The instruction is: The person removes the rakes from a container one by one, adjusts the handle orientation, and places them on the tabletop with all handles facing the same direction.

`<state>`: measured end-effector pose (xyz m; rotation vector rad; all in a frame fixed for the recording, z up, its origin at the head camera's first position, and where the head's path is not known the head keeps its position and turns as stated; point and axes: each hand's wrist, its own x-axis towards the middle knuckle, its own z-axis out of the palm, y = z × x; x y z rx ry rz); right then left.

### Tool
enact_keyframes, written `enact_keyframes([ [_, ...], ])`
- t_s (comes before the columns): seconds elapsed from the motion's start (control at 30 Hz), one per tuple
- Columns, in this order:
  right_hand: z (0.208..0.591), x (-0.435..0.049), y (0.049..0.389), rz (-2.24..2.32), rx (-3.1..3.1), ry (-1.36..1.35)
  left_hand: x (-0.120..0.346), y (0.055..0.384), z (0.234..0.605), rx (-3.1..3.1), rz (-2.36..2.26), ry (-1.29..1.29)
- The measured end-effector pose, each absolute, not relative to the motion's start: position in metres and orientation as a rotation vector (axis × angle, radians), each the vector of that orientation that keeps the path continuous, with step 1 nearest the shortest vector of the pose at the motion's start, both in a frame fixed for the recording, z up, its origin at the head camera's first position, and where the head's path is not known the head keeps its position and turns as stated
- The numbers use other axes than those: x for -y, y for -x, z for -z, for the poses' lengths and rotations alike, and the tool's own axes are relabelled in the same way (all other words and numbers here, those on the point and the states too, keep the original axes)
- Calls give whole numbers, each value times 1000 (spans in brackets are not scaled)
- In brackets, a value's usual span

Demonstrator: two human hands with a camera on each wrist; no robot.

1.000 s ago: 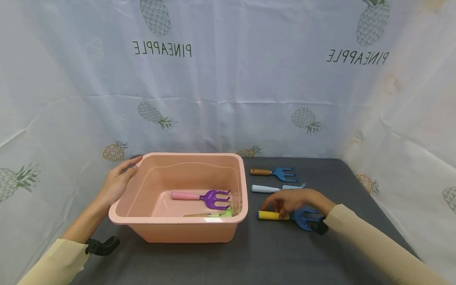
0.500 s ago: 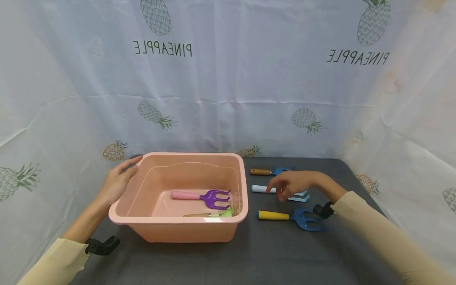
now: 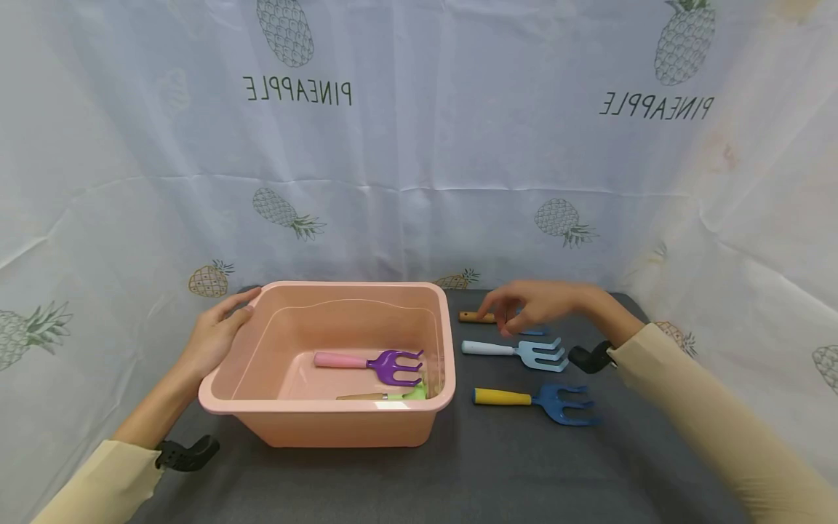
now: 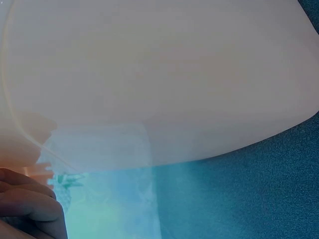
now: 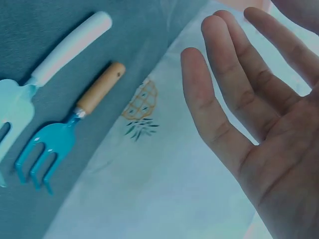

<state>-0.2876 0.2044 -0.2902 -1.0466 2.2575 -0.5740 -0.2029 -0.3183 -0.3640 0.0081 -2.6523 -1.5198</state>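
My left hand (image 3: 212, 338) grips the left rim of a pink plastic basin (image 3: 334, 426); in the left wrist view curled fingers (image 4: 32, 204) show beside the basin's wall (image 4: 149, 74). My right hand (image 3: 540, 302) hovers over a small blue hand fork with a wooden handle (image 3: 473, 317), covering part of it in the head view. In the right wrist view this wooden-handled fork (image 5: 97, 94) lies whole on the table, apart from the loosely extended fingers (image 5: 199, 89), which hold nothing. Nearer me lie a pale blue hand fork (image 3: 491, 348) and a dark blue one with a yellow handle (image 3: 503, 397).
Inside the basin lie a purple hand fork with a pink handle (image 3: 343, 360) and a green-headed tool with a wooden handle (image 3: 363, 397). A dark grey cloth (image 3: 511, 466) covers the table. White pineapple-print curtains (image 3: 406, 145) stand behind and at both sides.
My right hand has lifted off the yellow handle and moved away from me, past the pale blue fork, to above the wooden-handled fork. The left hand and basin have stayed put.
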Motion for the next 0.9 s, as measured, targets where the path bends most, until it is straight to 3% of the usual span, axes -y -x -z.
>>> enact_keyframes([
  [0.9,229,-84,288,468,-2268,1412,319,202,365,2653,1507,-3],
])
